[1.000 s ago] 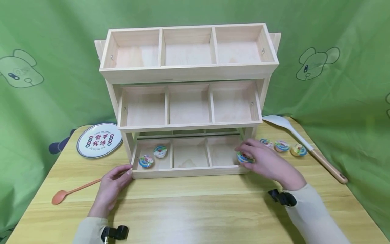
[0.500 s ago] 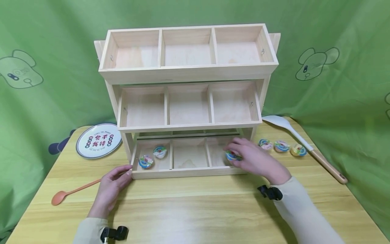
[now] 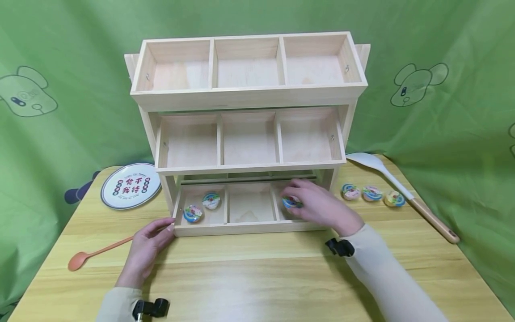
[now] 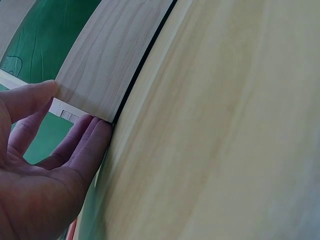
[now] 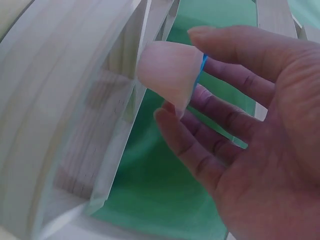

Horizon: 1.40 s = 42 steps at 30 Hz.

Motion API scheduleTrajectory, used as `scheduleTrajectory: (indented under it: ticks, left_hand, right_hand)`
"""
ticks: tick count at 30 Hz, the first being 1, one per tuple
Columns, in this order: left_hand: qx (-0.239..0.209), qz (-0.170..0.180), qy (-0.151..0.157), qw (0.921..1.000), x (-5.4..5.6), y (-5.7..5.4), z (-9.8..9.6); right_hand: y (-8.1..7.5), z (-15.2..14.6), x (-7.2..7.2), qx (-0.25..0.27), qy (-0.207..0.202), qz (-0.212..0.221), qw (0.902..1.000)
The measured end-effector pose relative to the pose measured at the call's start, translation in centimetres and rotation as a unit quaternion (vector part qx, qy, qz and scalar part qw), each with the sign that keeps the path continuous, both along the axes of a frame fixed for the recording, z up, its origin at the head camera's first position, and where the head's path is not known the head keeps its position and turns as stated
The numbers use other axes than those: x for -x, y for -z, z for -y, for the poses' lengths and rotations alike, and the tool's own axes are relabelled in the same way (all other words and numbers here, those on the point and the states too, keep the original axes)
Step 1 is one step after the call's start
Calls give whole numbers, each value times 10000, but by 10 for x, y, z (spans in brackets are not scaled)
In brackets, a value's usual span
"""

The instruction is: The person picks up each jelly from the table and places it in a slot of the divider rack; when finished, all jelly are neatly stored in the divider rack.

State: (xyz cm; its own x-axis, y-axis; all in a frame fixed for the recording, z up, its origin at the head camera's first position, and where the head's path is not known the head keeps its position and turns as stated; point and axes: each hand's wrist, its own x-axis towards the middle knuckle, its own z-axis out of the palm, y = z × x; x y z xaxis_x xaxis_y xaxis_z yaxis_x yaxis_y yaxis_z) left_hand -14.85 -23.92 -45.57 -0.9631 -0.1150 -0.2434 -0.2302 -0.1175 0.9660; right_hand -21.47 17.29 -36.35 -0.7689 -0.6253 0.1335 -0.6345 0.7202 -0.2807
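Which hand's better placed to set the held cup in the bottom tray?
Likely the right hand: it pinches the cup, which appears over the right end of the bottom tray. The left hand holds that tray's front left corner, away from the cup.

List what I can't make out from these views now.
Held cup: full lid design, head view, partly covered by the right grip.
Bottom tray: right compartment's floor, head view, partly blocked by the same grip.
Orange spoon: handle end, head view, behind the left grip.
Plate: fine lettering, head view, too small.
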Motion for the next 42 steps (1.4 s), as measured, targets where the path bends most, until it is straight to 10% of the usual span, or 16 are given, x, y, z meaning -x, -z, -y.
scheduleTrajectory:
  ticks: [42]
  left_hand:
    - [-56, -88, 166, 9998, 0, 0, 3]
  right_hand:
    - [30, 91, 32, 222, -100, 355, 9991]
